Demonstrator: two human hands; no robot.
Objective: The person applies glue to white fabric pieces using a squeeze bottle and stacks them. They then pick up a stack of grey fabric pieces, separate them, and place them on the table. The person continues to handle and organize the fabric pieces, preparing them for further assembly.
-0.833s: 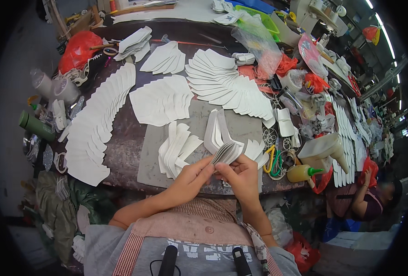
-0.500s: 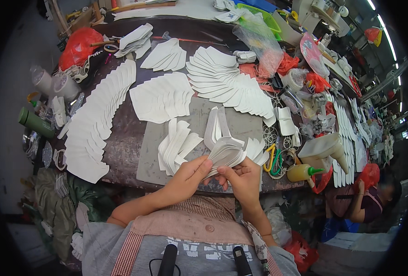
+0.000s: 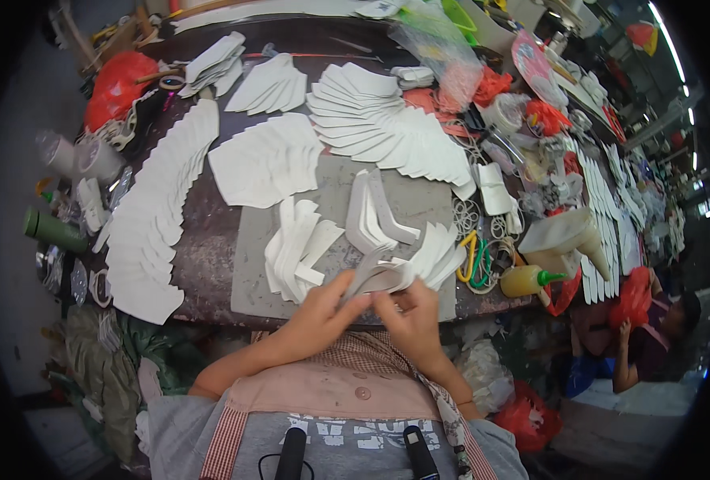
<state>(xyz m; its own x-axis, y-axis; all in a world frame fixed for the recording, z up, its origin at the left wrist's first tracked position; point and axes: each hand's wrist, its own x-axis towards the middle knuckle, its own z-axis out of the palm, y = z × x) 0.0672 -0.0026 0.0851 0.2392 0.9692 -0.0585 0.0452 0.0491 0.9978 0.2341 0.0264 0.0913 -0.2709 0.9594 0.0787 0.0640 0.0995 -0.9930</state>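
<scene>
Stacked, bent whitish panels [image 3: 383,278] are pinched by the fingers of the left hand [image 3: 321,312] and right hand [image 3: 411,320] over the near edge of the worktop [image 3: 205,264]

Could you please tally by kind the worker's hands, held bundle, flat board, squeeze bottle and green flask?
Bare left hand and bare right hand: 2
Layered bundle of thin whitish-grey pieces: 1
Flat grey board: 1
Yellow squeeze bottle with green nozzle: 1
Dark green cylindrical flask: 1
Total: 6
</scene>
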